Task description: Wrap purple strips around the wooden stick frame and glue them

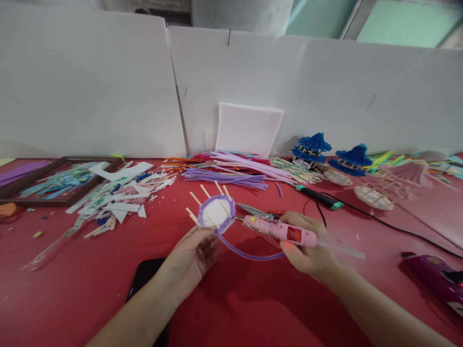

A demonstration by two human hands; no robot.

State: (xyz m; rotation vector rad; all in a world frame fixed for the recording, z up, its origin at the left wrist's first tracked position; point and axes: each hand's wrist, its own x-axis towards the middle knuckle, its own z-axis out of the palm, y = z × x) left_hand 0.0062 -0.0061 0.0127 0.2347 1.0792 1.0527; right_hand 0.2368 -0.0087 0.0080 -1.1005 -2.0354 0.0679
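Observation:
My left hand [197, 246] pinches the lower edge of a small white disc [216, 212] edged in purple pipe cleaner, with several short wooden sticks standing up around its rim. From that rim a loose length of purple pipe cleaner [249, 256] curves across to my right hand [307, 241]. My right hand is wrapped round a pink hot glue gun [280, 230], whose nozzle meets the right side of the purple rim. A clear glue stick [342, 249] pokes out of the gun's back. Behind the gun lies a pair of scissors [253, 211], partly hidden.
Bundled pipe cleaners [227, 178] and a stack of white paper [249, 127] lie against the white board. Paper scraps [123, 207] and a brown frame [58, 200] are left; blue-roofed models [313, 147], a black cable [390, 226] and a purple tool [434, 277] right. A phone [144, 274] lies below.

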